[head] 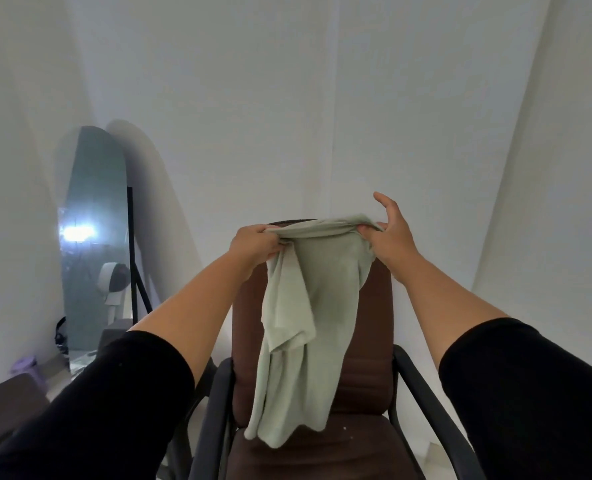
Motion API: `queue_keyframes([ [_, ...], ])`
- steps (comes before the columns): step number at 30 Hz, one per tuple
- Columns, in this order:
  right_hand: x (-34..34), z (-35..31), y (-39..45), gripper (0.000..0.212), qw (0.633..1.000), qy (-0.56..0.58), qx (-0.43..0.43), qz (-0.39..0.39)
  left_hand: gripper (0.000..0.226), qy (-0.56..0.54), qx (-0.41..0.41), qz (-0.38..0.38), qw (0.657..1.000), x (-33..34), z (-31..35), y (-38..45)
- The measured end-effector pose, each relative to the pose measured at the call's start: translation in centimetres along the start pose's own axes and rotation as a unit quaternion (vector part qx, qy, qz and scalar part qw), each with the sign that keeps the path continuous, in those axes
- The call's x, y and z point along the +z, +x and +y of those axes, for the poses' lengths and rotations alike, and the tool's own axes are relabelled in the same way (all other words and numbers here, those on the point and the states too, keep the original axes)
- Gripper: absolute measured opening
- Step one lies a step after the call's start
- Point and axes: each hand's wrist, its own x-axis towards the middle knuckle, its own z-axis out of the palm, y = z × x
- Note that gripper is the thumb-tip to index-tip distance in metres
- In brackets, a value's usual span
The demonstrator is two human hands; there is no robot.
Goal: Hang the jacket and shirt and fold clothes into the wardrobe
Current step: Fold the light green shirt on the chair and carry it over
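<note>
White walls all round, brown office chair (367,344) straight ahead, black armrests. Pale green shirt (308,306) held up in front of the chair back, hanging down to just above the seat. Left hand (253,249) grips the top edge, fingers curled around bunched fabric. Right hand (389,233) pinches the other end, remaining fingers spread. Arched mirror (90,237) leans on the left wall.

The single head-worn wide-angle view looks forward and slightly down from just behind the person's outstretched arms, close over a brown chair (374,341) straight ahead near a white wall (287,98), with a leaning mirror (92,237) far left.
</note>
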Motion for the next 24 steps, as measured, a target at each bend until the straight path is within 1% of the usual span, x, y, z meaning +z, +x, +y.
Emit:
queue_keyframes([
  [2, -0.4, 0.0, -0.4, 0.06, 1.0, 0.007, -0.003, 0.002, 0.035, 0.074, 0.06, -0.009, 0.995, -0.3, -0.5, -0.4],
  [4, -0.7, -0.3, -1.1, 0.06, 1.0, 0.011, -0.015, 0.0, 0.037, 0.171, 0.136, 0.007, 0.976, -0.4, -0.9, -1.0],
  [7, -1.2, -1.2, -2.2, 0.062, 0.999, 0.015, -0.029, -0.014, 0.026, 0.3, 0.23, 0.096, 0.921, -0.3, -0.8, -1.9],
  [9, -1.5, -2.0, -2.9, 0.062, 0.999, 0.022, -0.028, -0.017, 0.016, 0.381, 0.279, 0.146, 0.869, -0.6, -0.7, -2.5],
  [10, -1.7, -2.4, -3.3, 0.063, 0.999, 0.025, -0.03, -0.015, 0.012, 0.392, 0.316, 0.162, 0.849, -0.8, -0.7, -2.7],
  [12, -2.1, -2.9, -3.9, 0.063, 0.999, 0.022, -0.033, -0.012, 0.006, 0.36, 0.394, 0.165, 0.83, -1.5, -0.7, -3.1],
  [14, -2.5, -3.4, -4.8, 0.062, 0.999, 0.027, -0.033, -0.005, 0.007, 0.321, 0.437, 0.111, 0.833, -2.0, -0.1, -4.2],
  [16, -2.9, -3.7, -5.7, 0.061, 0.999, 0.04, -0.03, 0.008, 0.015, 0.298, 0.423, 0.055, 0.854, -2.2, 0.4, -5.6],
  [17, -3.1, -3.7, -6.1, 0.06, 0.999, 0.044, -0.028, 0.014, 0.019, 0.298, 0.422, 0.035, 0.855, -2.1, 0.7, -6.4],
  [19, -3.5, -3.7, -7.0, 0.059, 0.999, 0.043, -0.023, 0.021, 0.02, 0.336, 0.425, 0.0, 0.841, -1.9, 0.8, -7.7],
  [20, -3.7, -3.7, -7.4, 0.059, 0.999, 0.042, -0.023, 0.022, 0.022, 0.369, 0.405, -0.023, 0.836, -1.9, 0.8, -8.2],
  [22, -4.0, -3.7, -8.3, 0.059, 0.999, 0.041, -0.02, 0.017, 0.032, 0.442, 0.348, -0.058, 0.824, -1.9, 0.9, -9.0],
  [24, -4.3, -3.8, -9.3, 0.058, 0.999, 0.034, -0.02, 0.005, 0.023, 0.446, 0.326, -0.079, 0.83, -2.0, 0.9, -9.8],
])
